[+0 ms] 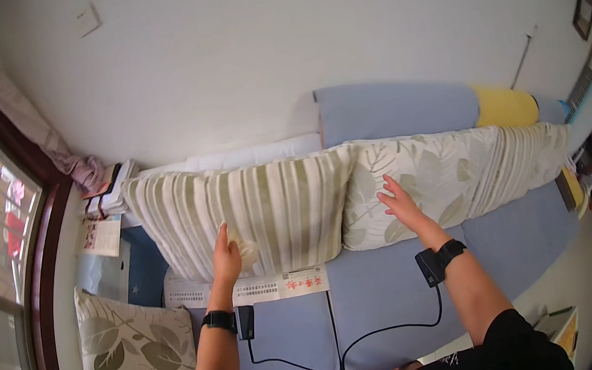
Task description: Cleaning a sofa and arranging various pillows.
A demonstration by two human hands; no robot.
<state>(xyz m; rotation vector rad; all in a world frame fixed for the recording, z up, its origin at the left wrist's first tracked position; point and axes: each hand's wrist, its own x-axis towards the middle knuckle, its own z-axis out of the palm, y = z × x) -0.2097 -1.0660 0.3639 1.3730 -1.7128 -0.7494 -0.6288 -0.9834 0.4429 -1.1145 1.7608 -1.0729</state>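
Cushions line the back of the blue sofa (406, 291), and I take the striped cushion (268, 205) as my landmark. My left hand (227, 256) rests against the lower front of that cushion, near its bottom edge; its fingers (222, 237) lie pressed together and point up the fabric, and something pale and crumpled (248, 251) sits just beside the thumb, though I cannot tell what it is or whether the hand grips it. To the right of the striped cushion, touching its side, leans a leaf-print cushion (426, 172). My right hand (401, 203) lies flat on the lower left part of that one with its fingers (389, 187) spread apart, pinching nothing. Further right of the striped cushion stands another striped one (524, 156), overlapping the leaf-print cushion. Behind them runs a blue bolster (392, 109) with a yellow band (504, 105). Below the striped cushion, a printed paper strip (250, 289) lies on the sofa seat. Both wrists carry black bands with small black boxes (cables (381, 330) trail from them toward my body). Well left and below the striped cushion sits a second leaf-print cushion (135, 365), beside the window frame (40, 303).
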